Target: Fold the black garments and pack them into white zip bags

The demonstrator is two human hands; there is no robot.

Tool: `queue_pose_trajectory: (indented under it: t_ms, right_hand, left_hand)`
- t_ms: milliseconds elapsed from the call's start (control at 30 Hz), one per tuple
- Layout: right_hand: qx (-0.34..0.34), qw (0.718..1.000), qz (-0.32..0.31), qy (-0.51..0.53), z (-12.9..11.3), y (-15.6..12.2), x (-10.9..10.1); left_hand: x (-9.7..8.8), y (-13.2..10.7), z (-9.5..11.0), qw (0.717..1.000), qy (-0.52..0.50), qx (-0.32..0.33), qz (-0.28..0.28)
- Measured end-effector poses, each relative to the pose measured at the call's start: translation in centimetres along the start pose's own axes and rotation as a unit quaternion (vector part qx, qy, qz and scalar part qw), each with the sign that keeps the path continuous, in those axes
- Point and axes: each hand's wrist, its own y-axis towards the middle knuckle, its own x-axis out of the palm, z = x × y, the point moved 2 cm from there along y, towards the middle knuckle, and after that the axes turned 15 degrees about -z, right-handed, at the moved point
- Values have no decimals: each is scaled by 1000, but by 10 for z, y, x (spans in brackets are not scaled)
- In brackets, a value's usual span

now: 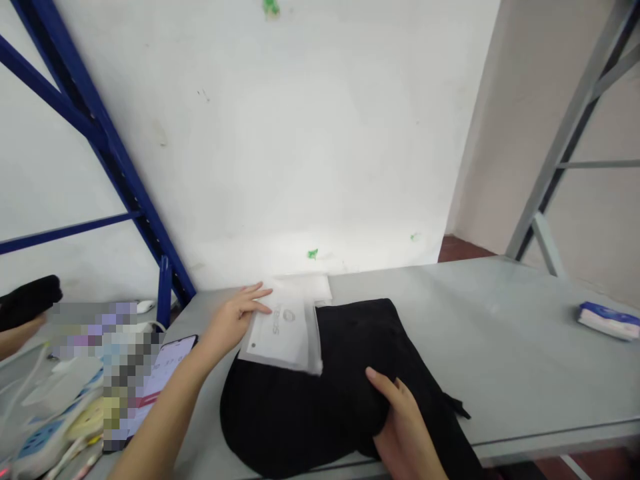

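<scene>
Right now the person's left hand (235,320) lies on a flat white plastic pouch with a frosted clear border and a printed logo (277,337), its fingers open and straight along the pouch's upper edge. That pouch sits at frame centre on top of a bunched black fabric garment (310,407), which spreads across a grey table (500,320). A white paper sheet (305,288) pokes out just beyond the pouch. At lower centre, the right hand (405,427) curves over a fold of the garment; whether it grips the cloth, I cannot tell. Near the left hand lies a black smartphone with a lit screen (173,367). Farther right, a blue-and-white tissue pack (607,320) sits well apart. At the left edge, another person's forearm (20,337) reaches in beside a black item (30,300).
</scene>
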Motion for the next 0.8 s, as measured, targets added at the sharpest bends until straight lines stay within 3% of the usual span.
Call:
queue_pose_trajectory:
  t_ms: [100,167,267,367,433,600,800]
  right_hand:
    - [-7,1000,-30,-5,-1,-2,1]
    - [-1,999,-35,-18,-1,-3,2]
    - [21,999,-20,-30,1,-4,0]
    - [34,999,-9,-22,3,-4,-1]
    - [40,999,2,-12,3,-3,0]
    - [48,998,20,-24,2,-3,4]
    - [91,991,51,-83,2,-7,5]
  left_hand:
    - [-4,-23,-4,998,5,-59,13]
    - [4,-34,9,996,10,-83,32]
    - [28,-41,53,996,22,-82,36]
    - [54,-33,98,987,132,-92,5]
    - [64,-25,114,977,183,-111,-5]
    - [66,-24,107,967,199,-159,-24]
    - [58,-73,97,969,174,-153,-88]
